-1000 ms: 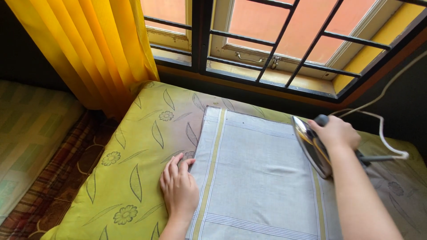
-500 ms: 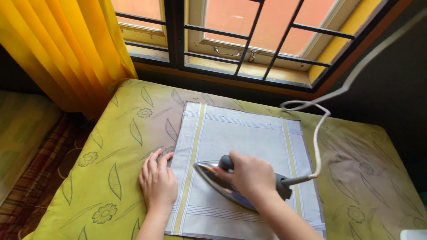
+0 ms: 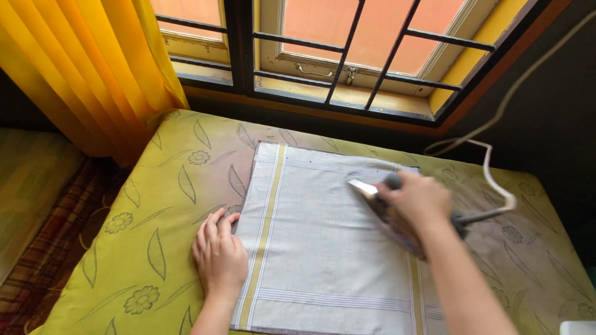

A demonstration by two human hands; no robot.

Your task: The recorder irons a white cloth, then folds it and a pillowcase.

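A grey cloth (image 3: pixel 316 242) with yellow and white stripes along its edges lies flat on a yellow-green cushion (image 3: pixel 167 205) printed with leaves and flowers. My left hand (image 3: pixel 218 255) rests palm down at the cloth's left edge, fingers together. My right hand (image 3: pixel 415 201) grips the dark handle of a metal clothes iron (image 3: pixel 380 200), which sits on the cloth's upper right part, its tip pointing left. The iron is blurred by motion. Its white cord (image 3: pixel 496 180) loops away to the upper right.
A barred window (image 3: pixel 347 56) runs along the far side of the cushion. A yellow curtain (image 3: pixel 81 68) hangs at the upper left. A plaid mat (image 3: pixel 43 260) lies at the left. A small white object (image 3: pixel 577 327) shows at the bottom right corner.
The iron went from the cloth's right edge to its lower middle, then back up to the upper right. My left hand stayed pressed at the left edge.
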